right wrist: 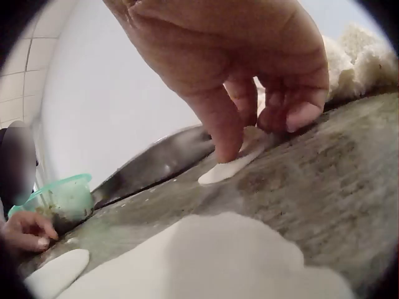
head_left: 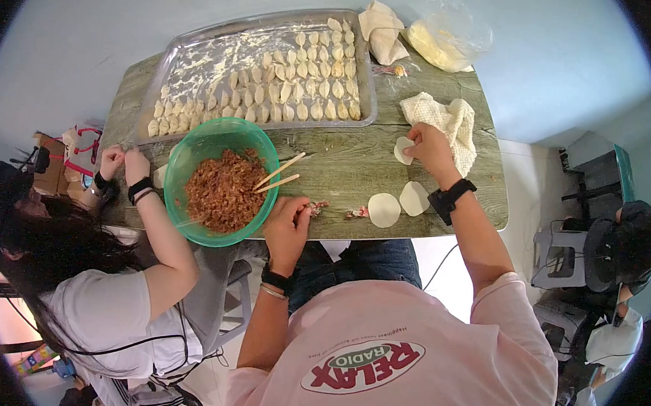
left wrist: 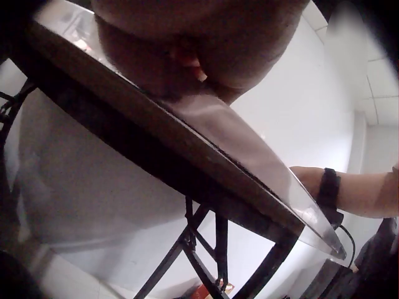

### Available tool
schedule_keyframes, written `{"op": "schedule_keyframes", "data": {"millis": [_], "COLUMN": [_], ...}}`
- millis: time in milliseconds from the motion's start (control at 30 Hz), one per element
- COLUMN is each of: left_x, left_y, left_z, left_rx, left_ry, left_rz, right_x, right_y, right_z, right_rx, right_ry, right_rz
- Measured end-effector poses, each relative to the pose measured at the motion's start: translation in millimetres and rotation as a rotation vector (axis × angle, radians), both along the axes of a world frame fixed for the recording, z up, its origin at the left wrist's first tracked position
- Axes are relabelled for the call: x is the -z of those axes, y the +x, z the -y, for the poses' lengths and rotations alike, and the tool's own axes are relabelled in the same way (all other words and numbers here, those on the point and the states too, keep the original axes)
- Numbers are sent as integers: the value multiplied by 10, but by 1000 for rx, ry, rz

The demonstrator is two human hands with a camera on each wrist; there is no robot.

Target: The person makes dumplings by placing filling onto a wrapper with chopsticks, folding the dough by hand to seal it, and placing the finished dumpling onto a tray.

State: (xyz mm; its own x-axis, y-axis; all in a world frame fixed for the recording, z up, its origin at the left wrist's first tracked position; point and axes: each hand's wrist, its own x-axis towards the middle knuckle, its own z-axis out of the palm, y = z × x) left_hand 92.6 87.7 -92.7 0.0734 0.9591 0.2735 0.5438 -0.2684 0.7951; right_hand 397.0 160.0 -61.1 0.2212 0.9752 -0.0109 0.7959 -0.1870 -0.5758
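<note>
My right hand (head_left: 432,154) has its thumb and fingertips at a small round dough wrapper (head_left: 403,151), pinching it against the table. Close up in the right wrist view, one digit of the hand (right wrist: 249,68) lies on the flattened wrapper (right wrist: 227,169), other fingers bent beside it. At the table's front edge rests my left hand (head_left: 286,232), fingers loosely curled, beside a small red-and-white scrap (head_left: 317,208); nothing is plainly held. Two more wrappers, one (head_left: 384,210) and another (head_left: 414,198), lie between the hands. The left wrist view is dark around the fingers.
A green bowl (head_left: 175,172) of meat filling, with chopsticks (head_left: 282,181) in it, stands left of centre. Behind is a metal tray (head_left: 368,87) with rows of dumplings. A cream cloth (head_left: 460,129) and a plastic bag (head_left: 450,40) lie right. Another person (head_left: 113,293) sits left.
</note>
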Motion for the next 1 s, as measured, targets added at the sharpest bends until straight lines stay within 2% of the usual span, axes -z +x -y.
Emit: {"op": "schedule_keyframes", "data": {"millis": [100,167,233,300,333,367,400,433,467,500,533,567,633,700,767,1000], "left_x": [12,-35,-48,-32,-91,-210,-290,-311,-327,-352,-413,-389,-330,-341,-401,-729], "left_y": [1,4,2,4,39,108,177,244,316,368,395,411,430,416,414,442], "left_z": [4,-2,7,21,37,75,110,124,116,101,88,102,143,184,219,360], "left_rx": [-3,2,6,118,112,175,233,219,302,390,438,430,362,319,282,253], "left_ry": [9,-31,-68,-255,-256,-520,-779,-779,-968,-1149,-1169,-1166,-950,-925,-901,-847], "left_rz": [4,-8,-22,261,261,576,895,900,1164,1431,1501,1505,1412,1378,1340,1268], "right_x": [120,181,102,-81,-169,-225,-241,-243,-255,-295,-351,-392,-417,-455,-504,-537], "right_y": [70,51,10,-111,-196,-291,-394,-506,-610,-703,-785,-840,-889,-921,-947,-1053], "right_z": [-28,50,112,195,269,352,443,545,639,728,816,881,970,1019,1045,1029], "right_rx": [-34,-83,-23,34,32,28,18,-137,-293,-304,-416,-526,-510,-490,-420,-426], "right_ry": [-98,225,131,41,78,111,104,217,331,325,323,321,296,272,369,427], "right_rz": [-68,-10,-51,-91,-201,-311,-311,-405,-501,-506,-464,-420,-473,-523,-519,-431]}}
